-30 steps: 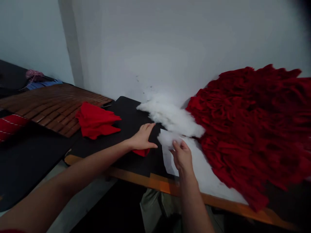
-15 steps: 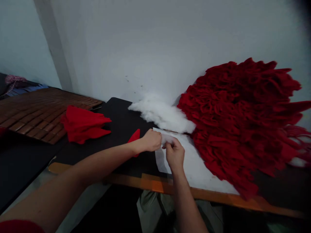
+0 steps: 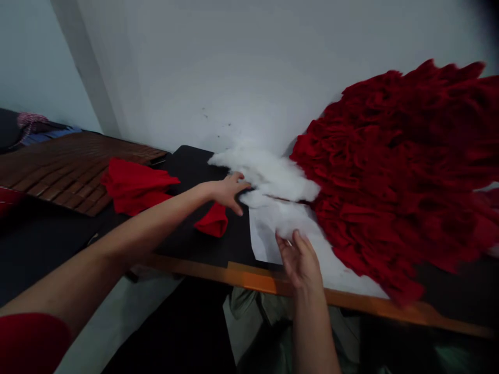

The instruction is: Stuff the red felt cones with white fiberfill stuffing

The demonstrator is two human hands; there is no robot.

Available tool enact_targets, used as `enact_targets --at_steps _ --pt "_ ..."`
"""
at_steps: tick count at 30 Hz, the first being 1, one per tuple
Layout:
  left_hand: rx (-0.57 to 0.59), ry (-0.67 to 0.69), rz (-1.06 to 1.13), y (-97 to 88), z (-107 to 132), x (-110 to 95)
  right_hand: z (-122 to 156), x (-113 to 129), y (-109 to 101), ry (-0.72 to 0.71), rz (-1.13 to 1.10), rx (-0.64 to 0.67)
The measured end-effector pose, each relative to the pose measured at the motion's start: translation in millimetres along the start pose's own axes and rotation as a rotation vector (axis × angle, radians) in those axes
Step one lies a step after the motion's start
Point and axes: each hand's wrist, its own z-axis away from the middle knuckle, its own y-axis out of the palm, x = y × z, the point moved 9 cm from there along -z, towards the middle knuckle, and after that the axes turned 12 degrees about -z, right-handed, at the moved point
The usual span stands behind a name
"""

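Note:
My left hand point(image 3: 230, 191) has its fingers spread at the left edge of a loose heap of white fibre stuffing point(image 3: 273, 171). My right hand point(image 3: 300, 254), palm up, pinches a small tuft of stuffing point(image 3: 289, 227) between thumb and fingers. The tuft is over a white sheet point(image 3: 268, 244) lying on the black tabletop. Just below my left hand lies a small red cloth piece point(image 3: 213, 221), shaped like a pouch with its opening toward me.
A large pile of red cloth pieces point(image 3: 390, 171) leans on the wall at right. More red cloth point(image 3: 136, 184) lies at left by a brown woven mat point(image 3: 78, 166). The table's orange front edge point(image 3: 257, 278) runs below my hands.
My hands have moved apart from around the tuft. The left went up and left to the stuffing heap and opened; the right keeps the tuft. The view has shifted slightly.

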Motion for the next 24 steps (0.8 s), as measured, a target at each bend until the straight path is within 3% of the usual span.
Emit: enact_targets --at_steps 2,4,6,9,13,15,18,20,22,24 --pt "0.029 0.016 -0.03 7.5 40 0 8 -13 -2 0.029 0.014 -0.014" --pt "-0.036 -0.078 -0.061 16.8 69 8 21 -28 4 0.05 0.085 0.014" --pt "-0.084 -0.215 -0.07 31.7 84 20 37 -41 18 0.014 0.235 0.101" --pt "-0.213 -0.284 0.009 41.1 84 25 66 -50 49 -0.26 0.617 0.289" --pt "-0.36 -0.155 0.221 34.3 77 5 91 -66 80 -0.693 0.98 0.386" --pt "-0.413 -0.124 0.318 33.3 79 -6 83 -78 85 -0.732 1.085 0.367" --pt "-0.469 -0.124 0.361 38.5 86 -17 63 -85 83 -0.635 1.18 0.334" --pt "-0.469 -0.135 0.352 43.4 86 -19 61 -73 80 -0.633 1.159 0.291" --pt "-0.473 -0.189 0.344 45.1 84 -13 72 -51 78 -0.735 1.085 0.231" --pt "-0.488 -0.282 0.356 44.1 81 -1 89 -37 79 -0.843 1.007 0.256"
